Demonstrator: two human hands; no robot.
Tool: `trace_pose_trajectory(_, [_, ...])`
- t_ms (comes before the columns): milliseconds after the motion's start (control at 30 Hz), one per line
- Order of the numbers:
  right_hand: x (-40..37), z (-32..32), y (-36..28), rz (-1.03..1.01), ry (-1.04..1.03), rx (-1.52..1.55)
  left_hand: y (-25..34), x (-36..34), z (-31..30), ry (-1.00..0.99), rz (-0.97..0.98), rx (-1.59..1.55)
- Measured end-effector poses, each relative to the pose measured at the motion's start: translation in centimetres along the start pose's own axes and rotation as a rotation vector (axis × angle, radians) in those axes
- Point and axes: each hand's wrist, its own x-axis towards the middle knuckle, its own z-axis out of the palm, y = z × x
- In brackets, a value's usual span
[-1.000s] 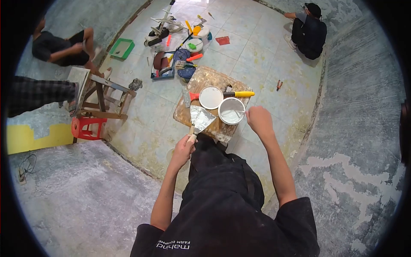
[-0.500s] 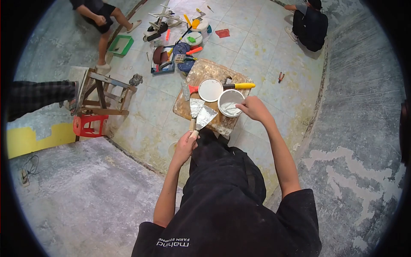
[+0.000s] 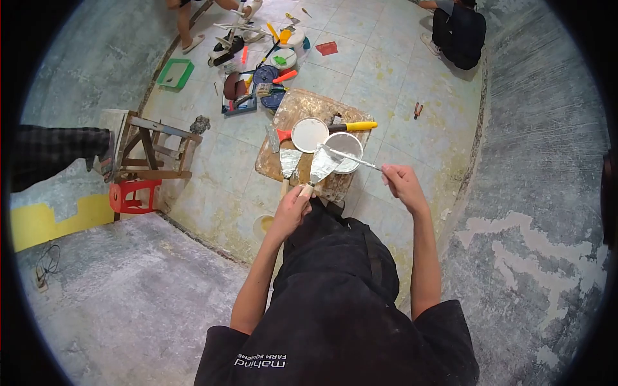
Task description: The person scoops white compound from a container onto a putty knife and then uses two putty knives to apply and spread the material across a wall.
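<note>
My left hand (image 3: 293,211) is closed round the light handle of a putty knife (image 3: 324,166), its wide blade smeared with white paste and raised at the bucket's near-left rim. My right hand (image 3: 404,184) pinches a thin white-coated stick (image 3: 355,157), whose far end meets the blade's upper part. Below the stick is a small white bucket (image 3: 349,143) with white paste inside. A second putty knife (image 3: 290,163) lies just left of the first, handle towards me. A round white lid or tub (image 3: 309,135), a red-handled scraper (image 3: 273,138) and a yellow-handled tool (image 3: 360,126) lie on the stained board (image 3: 269,161).
Several tools and tubs crowd the floor beyond, beside a green tray (image 3: 175,74). Pliers (image 3: 418,110) lie to the right. A wooden stand (image 3: 154,145) and red stool (image 3: 134,196) are left. One person (image 3: 460,35) crouches far right; another person's legs (image 3: 183,29) show far left.
My right hand has drawn the stick up out of the bucket and moved right. My left hand has brought the putty knife up and right to the bucket rim, against the stick.
</note>
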Motion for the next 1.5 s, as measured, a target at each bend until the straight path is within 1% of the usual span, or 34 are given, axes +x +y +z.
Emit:
trace_pose_trajectory(33, [-0.2, 0.6, 0.1, -0.038, 0.004, -0.002, 0.2, 0.1, 0.3, -0.013, 0.007, 0.01])
trace_pose_trajectory(133, [-0.6, 2.2, 0.4, -0.14, 0.146, -0.151, 0.3, 0.5, 0.8, -0.048, 0.033, -0.014])
trace_pose_trajectory(233, [-0.7, 3.0, 1.0, -0.206, 0.19, -0.214, 0.4, 0.7, 0.9, -0.049, 0.057, -0.028])
trace_pose_trajectory(333, [-1.0, 3.0, 1.0, -0.109, 0.167, -0.1, -0.1, 0.9, 0.7, -0.071, 0.094, -0.017])
trace_pose_trajectory(533, [-1.4, 2.0, 0.8, 0.088, 0.024, 0.187, -0.4, 1.0, 0.5, -0.088, 0.118, 0.003])
trace_pose_trajectory(633, [-1.3, 2.0, 0.8, 0.018, 0.097, 0.028, 0.2, 0.6, 0.5, -0.093, 0.058, 0.022])
trace_pose_trajectory(733, [-1.7, 2.9, 0.0, -0.238, 0.289, -0.177, 0.6, 0.5, 0.7, -0.092, 0.046, -0.003])
trace_pose_trajectory(833, [-2.4, 3.1, -1.0, -0.36, 0.338, -0.304, 0.4, 0.8, 0.6, -0.098, 0.045, -0.029])
trace_pose_trajectory(1033, [-2.4, 2.9, -0.7, -0.454, 0.398, -0.375, 1.2, 0.9, 0.9, -0.129, 0.002, -0.118])
trace_pose_trajectory(1133, [-2.4, 2.9, -0.6, -0.456, 0.418, -0.348, 1.1, 1.1, 1.0, -0.101, 0.014, -0.176])
trace_pose_trajectory(1333, [-3.1, 2.3, -0.9, -0.371, 0.324, -0.358, 1.2, 1.1, 1.1, -0.074, 0.029, -0.146])
trace_pose_trajectory(1433, [-3.2, 1.9, -0.6, -0.368, 0.258, -0.361, 1.0, 1.2, 1.1, -0.06, 0.03, -0.151])
trace_pose_trajectory(1500, [-3.3, 1.9, -0.8, -0.32, 0.237, -0.358, 0.8, 1.4, 1.2, -0.064, 0.031, -0.15])
